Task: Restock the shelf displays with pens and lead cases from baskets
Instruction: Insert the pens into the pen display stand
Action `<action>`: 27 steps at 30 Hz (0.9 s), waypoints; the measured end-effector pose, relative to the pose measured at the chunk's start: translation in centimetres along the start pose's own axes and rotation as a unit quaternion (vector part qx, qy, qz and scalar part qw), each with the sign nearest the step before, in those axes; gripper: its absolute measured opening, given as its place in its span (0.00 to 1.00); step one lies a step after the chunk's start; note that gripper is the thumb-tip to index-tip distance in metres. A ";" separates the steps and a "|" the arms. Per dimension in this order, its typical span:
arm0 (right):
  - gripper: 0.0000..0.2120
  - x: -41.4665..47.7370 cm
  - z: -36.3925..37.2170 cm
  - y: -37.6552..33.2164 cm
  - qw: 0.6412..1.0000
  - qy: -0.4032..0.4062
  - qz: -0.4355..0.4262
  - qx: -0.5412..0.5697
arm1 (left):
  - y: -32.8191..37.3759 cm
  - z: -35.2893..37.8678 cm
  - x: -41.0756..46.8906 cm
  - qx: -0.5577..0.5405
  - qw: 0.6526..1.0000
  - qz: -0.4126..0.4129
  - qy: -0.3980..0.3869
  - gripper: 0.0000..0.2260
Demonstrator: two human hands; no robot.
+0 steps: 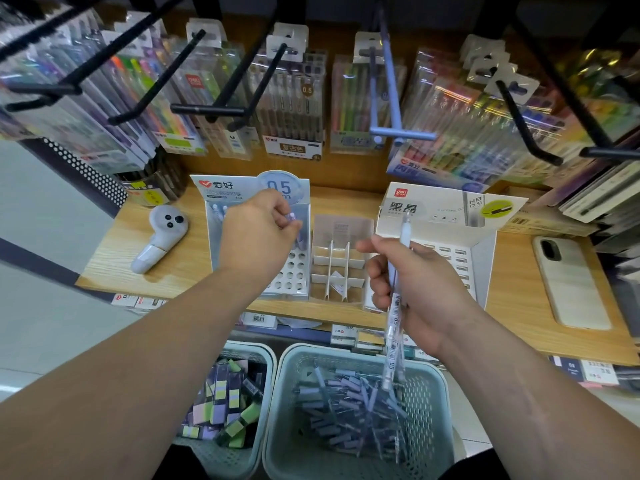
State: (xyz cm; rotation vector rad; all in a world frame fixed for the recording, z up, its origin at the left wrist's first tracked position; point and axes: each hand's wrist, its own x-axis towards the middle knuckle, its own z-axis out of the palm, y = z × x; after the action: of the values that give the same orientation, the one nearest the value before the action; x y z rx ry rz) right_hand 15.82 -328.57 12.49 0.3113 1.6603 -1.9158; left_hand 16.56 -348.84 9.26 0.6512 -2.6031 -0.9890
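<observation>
Wrists raised: my left hand (258, 233) pinches one pen (292, 217) over display (221, 188); right hand (415, 285) grips pens (393, 348), count unclear; two baskets (287, 355) near.

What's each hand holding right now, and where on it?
Left hand pinches a lilac pen near its upper end; right hand grips clear white-capped pens around mid-barrel.
</observation>
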 end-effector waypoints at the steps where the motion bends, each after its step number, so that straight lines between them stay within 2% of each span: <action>1: 0.09 -0.1 0.1 -0.1 1.000 -0.005 0.002 0.022 | 0.1 0.1 0.0 0.004 1.000 0.004 -0.002 0.06; 4: 0.09 -0.2 0.2 -0.4 0.998 -0.019 0.012 0.060 | 0.1 0.2 -0.1 0.024 0.999 0.027 0.000 0.02; 8: 0.09 -0.3 0.3 -0.3 0.998 -0.019 0.020 0.061 | -0.5 0.3 0.1 0.054 0.996 0.064 -0.002 0.03; 13: 0.09 -0.4 0.4 -0.6 0.997 -0.013 0.025 0.068 | -0.2 -0.1 0.0 0.059 0.997 0.047 -0.015 0.07; 15: 0.09 -0.6 0.5 -0.8 0.996 -0.011 0.023 0.088 | 0.8 -0.6 -0.7 0.019 0.999 0.025 -0.028 0.10; 17: 0.10 -0.8 0.7 -1.0 0.992 -0.008 0.018 0.127 | 2.5 -1.2 -2.3 -0.098 0.988 -0.031 -0.116 0.10; 19: 0.11 -0.8 0.9 -1.2 0.987 0.010 0.002 0.159 | 4.2 -1.8 -4.5 -0.195 0.939 -0.083 -0.272 0.14; 21: 0.12 -0.8 1.0 -1.1 0.985 0.039 -0.017 0.169 | 4.8 -2.2 -6.6 -0.224 0.889 -0.092 -0.389 0.15; 23: 0.12 -0.9 1.3 -0.8 0.984 0.053 -0.029 0.168 | 4.7 -2.5 -8.1 -0.233 0.877 -0.072 -0.414 0.13; 27: 0.09 -1.7 2.4 0.1 0.988 0.051 -0.037 0.141 | 3.5 -3.3 -9.8 -0.259 0.885 -0.077 -0.380 0.13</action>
State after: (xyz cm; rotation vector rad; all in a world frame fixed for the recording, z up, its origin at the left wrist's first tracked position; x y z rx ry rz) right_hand 17.67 -330.46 13.80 0.4725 1.4805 -2.2274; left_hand 25.22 -343.40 13.06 0.3662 -2.6646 -2.2643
